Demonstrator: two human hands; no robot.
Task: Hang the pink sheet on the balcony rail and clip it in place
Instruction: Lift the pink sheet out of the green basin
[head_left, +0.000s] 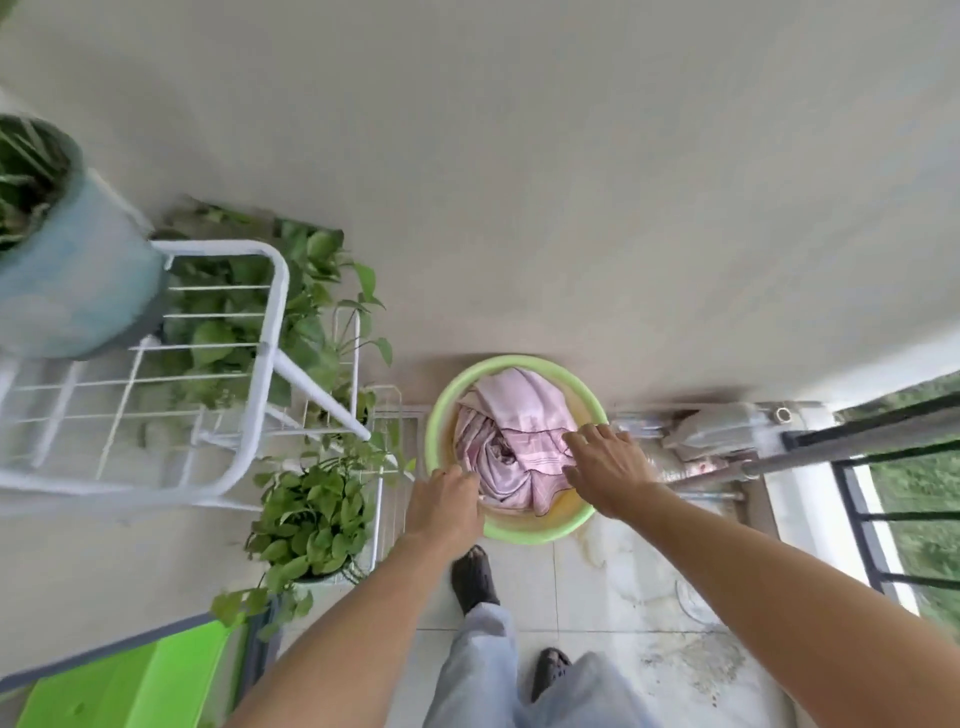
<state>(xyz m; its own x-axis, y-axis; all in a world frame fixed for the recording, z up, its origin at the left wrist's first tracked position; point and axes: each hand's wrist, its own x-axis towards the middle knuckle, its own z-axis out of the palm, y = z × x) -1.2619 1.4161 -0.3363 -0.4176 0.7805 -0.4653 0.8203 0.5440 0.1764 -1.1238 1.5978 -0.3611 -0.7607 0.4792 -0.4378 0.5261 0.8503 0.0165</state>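
Holding the pink sheet (519, 415), basin (524, 535) sits on tiles (597, 592).

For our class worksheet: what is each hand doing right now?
Left hand: at the basin rim, grip cannot be told.
Right hand: open, over the pink sheet.

- Left hand (448, 500): arm stretched forward and down, back of hand uppermost, fingers bent downward at the tips. Whether they hold anything cannot be determined.
- Right hand (608, 467): arm stretched likewise, palm down, fingers spread and near straight, thumb set apart.
- The right hand lies just beyond the left, not touching it.
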